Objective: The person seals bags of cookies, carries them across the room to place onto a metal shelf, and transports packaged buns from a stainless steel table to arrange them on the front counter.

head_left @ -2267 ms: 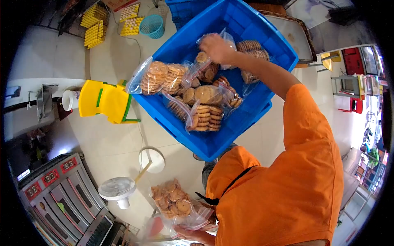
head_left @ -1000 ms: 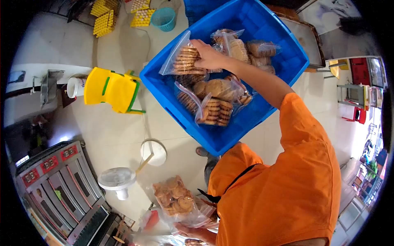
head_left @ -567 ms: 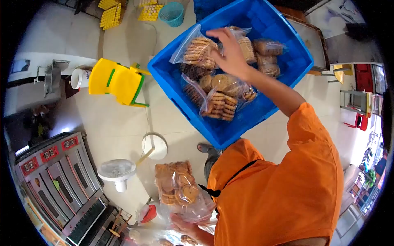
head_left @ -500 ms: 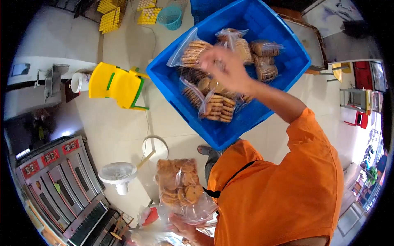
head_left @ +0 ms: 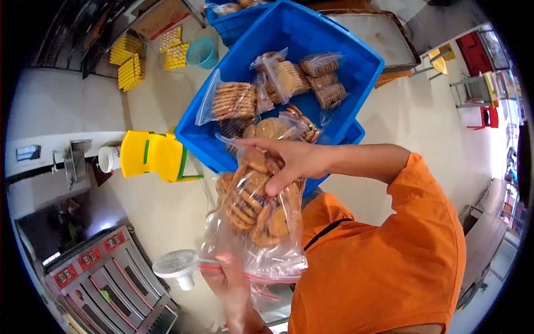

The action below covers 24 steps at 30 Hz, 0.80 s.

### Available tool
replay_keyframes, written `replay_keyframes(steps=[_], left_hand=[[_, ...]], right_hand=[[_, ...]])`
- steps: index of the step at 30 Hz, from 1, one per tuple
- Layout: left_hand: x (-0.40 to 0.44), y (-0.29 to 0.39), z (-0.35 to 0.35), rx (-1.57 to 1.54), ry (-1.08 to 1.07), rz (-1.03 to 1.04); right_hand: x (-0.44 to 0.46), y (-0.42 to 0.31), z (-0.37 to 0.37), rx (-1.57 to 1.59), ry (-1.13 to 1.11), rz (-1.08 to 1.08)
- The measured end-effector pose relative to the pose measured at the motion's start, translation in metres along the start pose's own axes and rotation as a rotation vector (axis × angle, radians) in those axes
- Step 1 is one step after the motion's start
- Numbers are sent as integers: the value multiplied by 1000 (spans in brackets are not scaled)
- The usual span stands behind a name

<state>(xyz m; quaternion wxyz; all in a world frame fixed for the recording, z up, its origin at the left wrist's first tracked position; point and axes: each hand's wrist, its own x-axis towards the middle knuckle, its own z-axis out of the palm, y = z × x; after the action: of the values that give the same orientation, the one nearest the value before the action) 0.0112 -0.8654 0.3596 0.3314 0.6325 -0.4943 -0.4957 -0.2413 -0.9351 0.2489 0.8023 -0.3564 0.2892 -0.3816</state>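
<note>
Over the near edge of the blue bin [head_left: 356,67], bagged cookies [head_left: 258,211] are held at both ends, the zip edge [head_left: 267,278] pinched in the left hand [head_left: 228,275] and the filled part clasped by the right hand [head_left: 301,159], seemingly so that sagging is prevented.
</note>
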Motion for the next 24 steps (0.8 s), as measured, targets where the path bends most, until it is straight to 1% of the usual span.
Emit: replay_keyframes(steps=[1,3,4,6,7,8,9,10,11,13,14,16,17,18,19,20,22,23,24], left_hand=[[5,-7,3,11,19,43],[10,-8,8,25,35,85],[13,-5,10,9,48,109],[14,-6,11,-5,69,126],[14,-10,11,-4,113,123],[12,-12,10,-2,157,120],[9,-12,10,3,155,112],[8,-11,12,-31,185,93],[8,-10,14,-67,216,78],[7,-12,15,-82,185,93],[6,-14,14,-94,158,104],[5,-23,14,-104,182,109],[4,-25,14,-124,192,121],[1,-16,18,-110,223,28],[2,-15,20,-105,248,22],[4,-14,21,-108,245,11],[6,-11,24,-130,246,-35],[4,-11,24,-136,254,-29],[3,-11,24,-105,191,-18]], right_hand=[[-3,5,-9,1,9,-5],[-6,20,-31,333,117,-120],[-6,18,-42,408,75,-243],[-13,15,-75,631,256,-188],[-8,13,-99,610,408,-166],[-2,15,-131,576,419,-171],[7,12,-155,510,481,-168],[15,12,-172,372,576,-214],[22,4,-169,272,717,-203],[47,23,-201,198,862,-177],[53,29,-206,203,852,-168],[75,46,-208,219,987,-246],[87,58,-214,229,959,-225],[95,74,-227,180,1070,-185],[100,69,-214,121,1184,-150],[94,69,-197,38,1250,14],[63,66,-134,-17,1017,-126],[43,69,-101,-91,847,-96],[24,71,-68,-168,678,-67]])
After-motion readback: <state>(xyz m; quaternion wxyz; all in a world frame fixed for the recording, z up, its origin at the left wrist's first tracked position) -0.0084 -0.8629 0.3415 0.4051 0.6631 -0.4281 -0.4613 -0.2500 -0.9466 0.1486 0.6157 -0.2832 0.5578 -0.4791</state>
